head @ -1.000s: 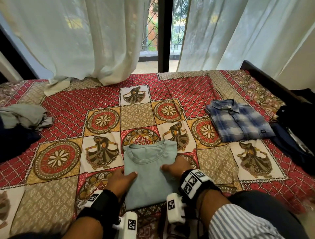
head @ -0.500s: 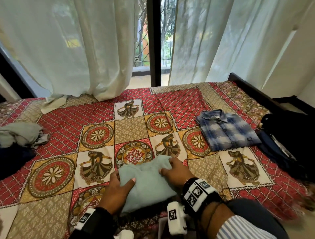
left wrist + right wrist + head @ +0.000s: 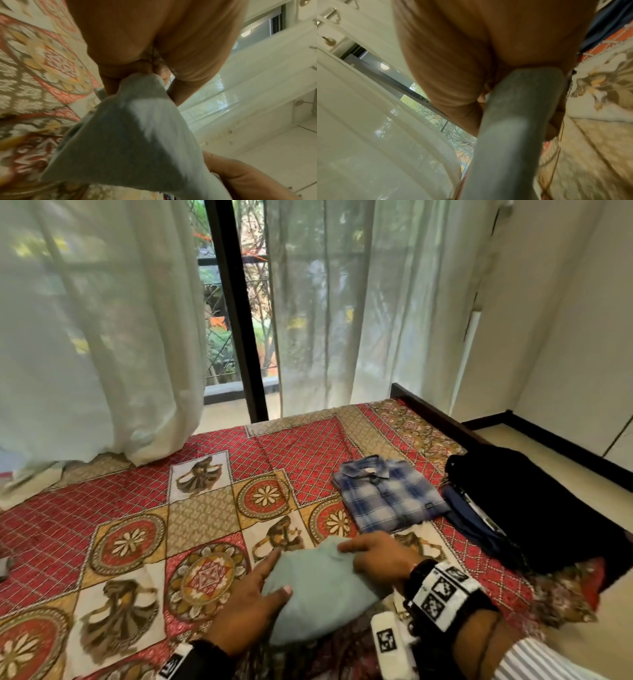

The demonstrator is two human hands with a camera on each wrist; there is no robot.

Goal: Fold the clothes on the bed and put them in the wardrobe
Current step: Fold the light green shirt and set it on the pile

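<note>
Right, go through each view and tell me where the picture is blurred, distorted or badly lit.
Head view: daylight through the sheer white curtains, which are smeared; walls bow from the wide lens; the folded pale green T-shirt is soft but readable. Left wrist view: the patterned red bedsheet is streaked with motion blur, and the left hand is out of focus. Right wrist view: the T-shirt fold is blurred, and the right hand is dim and backlit.

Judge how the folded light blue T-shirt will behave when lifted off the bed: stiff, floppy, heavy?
Probably floppy: the light blue T-shirt drapes in a soft cone from the left hand in the left wrist view. Likely light, being thin knit. The fold may slump open unless both the left and the right hand support it.
</note>
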